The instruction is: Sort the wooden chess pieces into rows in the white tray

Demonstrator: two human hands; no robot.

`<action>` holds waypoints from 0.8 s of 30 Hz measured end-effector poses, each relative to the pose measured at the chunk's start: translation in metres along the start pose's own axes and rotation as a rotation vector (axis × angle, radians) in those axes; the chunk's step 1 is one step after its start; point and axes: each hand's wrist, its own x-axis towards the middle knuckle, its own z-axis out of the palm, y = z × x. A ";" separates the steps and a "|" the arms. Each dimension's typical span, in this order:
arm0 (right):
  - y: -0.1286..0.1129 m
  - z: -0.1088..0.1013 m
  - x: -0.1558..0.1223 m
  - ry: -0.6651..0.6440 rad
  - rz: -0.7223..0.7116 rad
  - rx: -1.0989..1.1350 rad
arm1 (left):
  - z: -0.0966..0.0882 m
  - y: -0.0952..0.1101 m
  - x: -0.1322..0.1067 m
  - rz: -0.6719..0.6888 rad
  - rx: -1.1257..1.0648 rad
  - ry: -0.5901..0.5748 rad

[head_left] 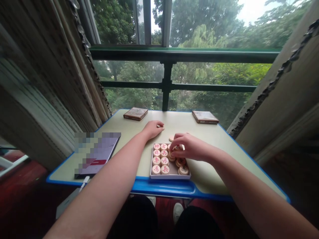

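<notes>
A shallow white box (170, 177) holds round wooden Chinese chess pieces in columns. Red characters mark the left pieces (164, 161); a piece with a dark character (183, 170) sits at the near right corner. Over the box's far right part, my right hand (190, 146) is closed, thumb and fingers pinching a chess piece (171, 154) at the stacks. Beyond the box, my left hand (152, 129) rests on the table with curled fingers around a pale chess piece (160, 127). Another loose piece (171, 138) lies just past the box, partly behind my right fingers.
The pale table (139, 166) has a blue rim. Two flat boxes stand at its far edge, one left (136, 113) and one right (205, 117). A tablet (104, 152) with a cable lies at the left. Curtains flank a green window railing (184, 54).
</notes>
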 end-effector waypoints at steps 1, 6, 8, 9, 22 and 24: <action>0.000 0.000 0.000 0.001 -0.007 -0.009 | 0.000 0.000 0.000 -0.002 0.001 0.000; -0.003 -0.001 -0.001 0.013 -0.036 -0.037 | -0.002 0.002 -0.001 0.009 0.007 0.003; -0.003 -0.001 -0.001 0.009 -0.036 -0.046 | -0.002 0.002 -0.001 0.015 0.005 0.002; -0.004 -0.001 -0.001 0.003 -0.035 -0.050 | -0.002 0.002 -0.001 0.015 0.003 0.003; -0.017 0.004 -0.006 0.054 -0.010 -0.211 | 0.000 0.000 0.002 0.023 0.041 0.009; -0.018 0.005 -0.006 0.049 -0.015 -0.219 | 0.000 0.000 0.002 0.024 0.043 0.012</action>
